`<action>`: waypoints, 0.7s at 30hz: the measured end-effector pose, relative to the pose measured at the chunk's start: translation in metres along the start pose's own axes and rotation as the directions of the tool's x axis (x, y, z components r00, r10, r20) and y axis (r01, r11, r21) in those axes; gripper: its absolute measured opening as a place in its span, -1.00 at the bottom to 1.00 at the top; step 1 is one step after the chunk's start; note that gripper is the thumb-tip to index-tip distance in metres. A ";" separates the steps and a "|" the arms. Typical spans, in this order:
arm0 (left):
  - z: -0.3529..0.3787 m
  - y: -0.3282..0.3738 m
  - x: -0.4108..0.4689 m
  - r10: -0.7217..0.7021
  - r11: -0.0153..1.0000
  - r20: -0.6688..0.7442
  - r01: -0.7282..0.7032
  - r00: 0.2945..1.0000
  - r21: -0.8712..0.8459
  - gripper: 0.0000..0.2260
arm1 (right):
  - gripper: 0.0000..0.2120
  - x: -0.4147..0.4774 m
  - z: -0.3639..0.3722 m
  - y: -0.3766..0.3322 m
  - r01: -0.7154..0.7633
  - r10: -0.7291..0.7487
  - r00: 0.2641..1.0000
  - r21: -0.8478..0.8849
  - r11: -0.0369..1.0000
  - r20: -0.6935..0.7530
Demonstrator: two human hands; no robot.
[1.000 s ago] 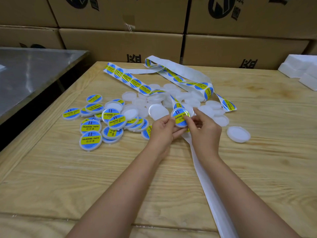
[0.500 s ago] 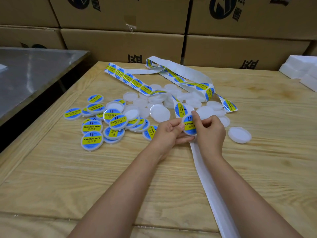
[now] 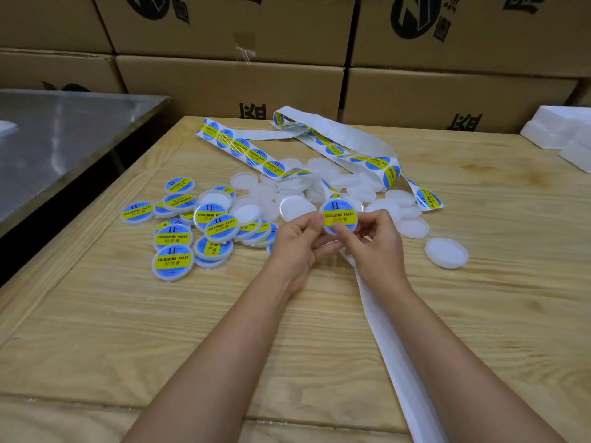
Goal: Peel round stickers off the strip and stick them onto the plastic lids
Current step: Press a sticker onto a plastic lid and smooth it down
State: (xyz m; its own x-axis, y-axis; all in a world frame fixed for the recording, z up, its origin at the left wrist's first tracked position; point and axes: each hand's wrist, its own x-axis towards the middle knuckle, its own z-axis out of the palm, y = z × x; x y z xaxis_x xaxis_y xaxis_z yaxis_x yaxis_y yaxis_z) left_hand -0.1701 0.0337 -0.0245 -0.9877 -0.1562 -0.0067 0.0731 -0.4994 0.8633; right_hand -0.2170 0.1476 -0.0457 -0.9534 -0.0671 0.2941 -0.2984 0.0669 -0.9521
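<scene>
Left grip (image 3: 297,241) and right grip (image 3: 375,246) pinch a round white plastic lid (image 3: 339,217), already labelled blue and yellow, over the pale wooden desk (image 3: 128,330); the long white sticker strip (image 3: 252,153) holds plenty, many bare lids (image 3: 446,252) wait mid-desk, labelled lids (image 3: 172,262) heap near its left edge

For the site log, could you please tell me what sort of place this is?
Probably a packing workshop or stockroom: stacked cardboard cartons behind a wooden table, with labelled lids piled near a sticker strip.
</scene>
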 end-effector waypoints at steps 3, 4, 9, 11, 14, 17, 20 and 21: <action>-0.002 0.004 0.001 -0.020 1.000 -0.022 0.021 1.000 0.016 -0.78 | -0.69 -0.003 -0.001 0.000 0.017 -0.017 1.000 0.025 1.000 -0.007; -0.003 0.005 0.001 -0.027 0.999 -0.032 0.028 0.999 0.027 -0.77 | -0.72 -0.004 0.000 0.000 0.023 -0.022 1.000 0.035 0.999 -0.015; -0.006 0.009 0.002 -0.026 0.995 -0.033 0.029 0.999 0.097 -0.76 | -0.80 -0.007 -0.001 -0.007 0.021 -0.019 0.999 0.051 0.998 -0.031; -0.008 0.009 0.002 -0.021 0.993 -0.023 0.024 1.000 0.112 -0.77 | -0.78 -0.008 -0.002 -0.008 0.013 -0.012 1.000 0.072 0.997 -0.021; -0.010 0.009 0.003 -0.015 0.993 -0.015 0.017 1.000 0.114 -0.77 | -0.78 -0.008 -0.003 -0.009 -0.014 0.016 1.000 0.138 0.990 -0.013; -0.010 0.007 0.004 0.008 0.993 -0.017 -0.006 1.000 0.117 -0.76 | -0.85 -0.007 -0.004 -0.009 -0.044 0.048 0.999 0.189 0.981 -0.018; -0.011 0.012 0.005 0.064 0.994 -0.064 -0.058 0.996 0.094 -0.74 | -0.88 -0.004 -0.005 -0.006 -0.062 0.074 0.994 0.149 0.987 -0.077; -0.013 0.017 0.005 0.099 0.992 -0.106 -0.090 0.989 0.090 -0.74 | -0.87 -0.003 -0.006 -0.005 -0.049 0.057 0.994 0.089 0.995 -0.098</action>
State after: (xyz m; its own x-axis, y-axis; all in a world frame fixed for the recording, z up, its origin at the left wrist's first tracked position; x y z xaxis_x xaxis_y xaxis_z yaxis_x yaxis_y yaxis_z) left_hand -0.1725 0.0136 -0.0167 -0.9554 -0.2941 0.0257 0.1489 -0.4049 0.9022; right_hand -0.2127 0.1535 -0.0416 -0.9686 0.0350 0.2460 -0.2467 -0.0184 -0.9689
